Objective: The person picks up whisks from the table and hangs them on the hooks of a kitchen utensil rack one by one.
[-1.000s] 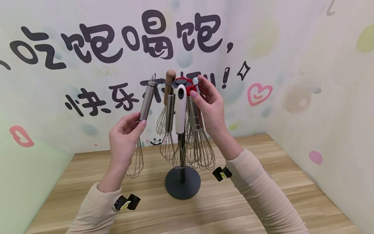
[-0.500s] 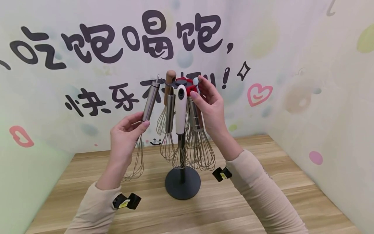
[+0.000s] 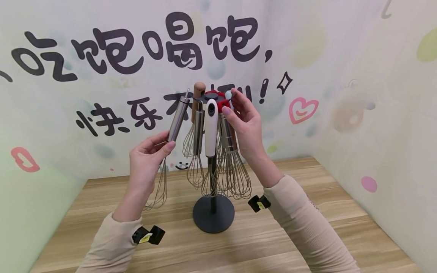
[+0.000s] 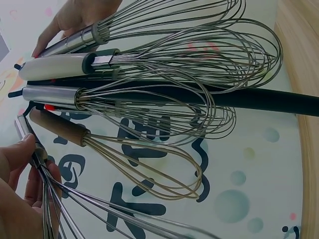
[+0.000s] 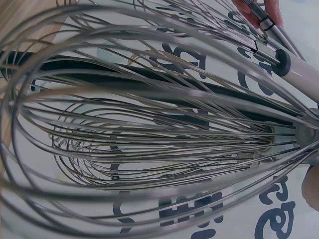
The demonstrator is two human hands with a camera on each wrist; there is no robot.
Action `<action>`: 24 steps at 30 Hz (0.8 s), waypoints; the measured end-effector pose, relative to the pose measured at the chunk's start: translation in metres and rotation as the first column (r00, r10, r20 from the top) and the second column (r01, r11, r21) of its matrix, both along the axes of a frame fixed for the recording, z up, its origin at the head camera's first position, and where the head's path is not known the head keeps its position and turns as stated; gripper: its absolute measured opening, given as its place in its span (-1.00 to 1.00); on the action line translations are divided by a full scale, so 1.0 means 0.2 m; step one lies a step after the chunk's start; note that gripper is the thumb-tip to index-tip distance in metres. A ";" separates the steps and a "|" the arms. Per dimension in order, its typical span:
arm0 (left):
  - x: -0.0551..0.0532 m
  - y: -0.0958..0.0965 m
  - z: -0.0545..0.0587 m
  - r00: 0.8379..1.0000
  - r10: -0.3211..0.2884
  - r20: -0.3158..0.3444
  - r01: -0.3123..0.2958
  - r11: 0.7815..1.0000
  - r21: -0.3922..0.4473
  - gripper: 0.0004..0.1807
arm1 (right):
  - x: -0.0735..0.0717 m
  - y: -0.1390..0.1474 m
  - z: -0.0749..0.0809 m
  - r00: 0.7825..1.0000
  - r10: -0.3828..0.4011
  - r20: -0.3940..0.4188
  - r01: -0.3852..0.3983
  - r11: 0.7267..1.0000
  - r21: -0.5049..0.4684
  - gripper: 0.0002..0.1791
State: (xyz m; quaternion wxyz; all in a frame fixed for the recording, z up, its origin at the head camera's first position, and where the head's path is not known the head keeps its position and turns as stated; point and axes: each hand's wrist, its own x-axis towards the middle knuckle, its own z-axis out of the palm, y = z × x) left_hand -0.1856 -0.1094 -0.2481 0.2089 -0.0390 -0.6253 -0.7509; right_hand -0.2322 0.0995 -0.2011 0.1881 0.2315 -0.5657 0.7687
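Note:
My left hand (image 3: 145,161) pinches a steel whisk (image 3: 179,118) low on its handle, thumb in front. This whisk leans right, its hanging loop close to a hook at the left of a black whisk stand (image 3: 213,223). Its wires hang below the hand, partly hidden by it. My right hand (image 3: 248,123) grips the right side of the stand's top, with the thumb by a red piece (image 3: 223,104) and the index finger at a hook tip. On the stand hang a white-handled whisk (image 3: 211,131), a wooden-handled whisk (image 4: 60,126), another steel-handled whisk (image 4: 54,94) and others behind.
The stand's round base rests on a wood-grain table (image 3: 259,242). A wall (image 3: 143,19) with large black lettering rises behind the table, and side walls flank it. Black wrist cameras (image 3: 148,235) are strapped to both sleeves.
The left hand has shifted slightly right, bringing the top of its whisk closer to the stand's left hook; the whisk leans more to the right. The right hand and stand have stayed put.

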 end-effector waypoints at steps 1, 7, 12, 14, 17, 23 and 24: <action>0.00 0.00 0.00 1.000 0.001 0.002 -0.001 1.000 -0.012 -0.63 | 0.00 0.00 0.00 1.000 -0.001 -0.001 0.001 1.000 0.001 -0.42; 0.00 0.00 -0.01 1.000 -0.001 0.015 0.002 0.998 -0.058 -0.63 | 0.00 0.00 0.00 1.000 -0.001 -0.002 0.001 1.000 0.002 -0.42; 0.01 0.00 -0.02 1.000 -0.005 0.021 0.007 0.997 -0.076 -0.64 | 0.00 0.00 0.00 1.000 0.003 0.002 -0.003 1.000 0.001 -0.42; 0.00 0.00 -0.02 1.000 -0.008 0.024 0.010 0.997 -0.080 -0.66 | 0.01 0.00 0.00 1.000 0.002 0.003 -0.002 1.000 0.004 -0.42; 0.00 0.00 -0.02 0.999 -0.015 0.035 0.017 0.997 -0.075 -0.71 | 0.01 0.00 0.00 1.000 -0.003 0.000 0.003 1.000 0.009 -0.41; 0.00 -0.01 -0.03 0.998 -0.018 0.065 0.024 0.995 -0.097 -0.67 | 0.01 0.00 0.00 1.000 -0.007 -0.004 0.007 1.000 0.013 -0.42; 0.00 -0.01 -0.03 0.998 -0.018 0.068 0.025 0.994 -0.104 -0.66 | 0.00 0.00 0.00 1.000 -0.005 -0.004 0.005 1.000 0.013 -0.42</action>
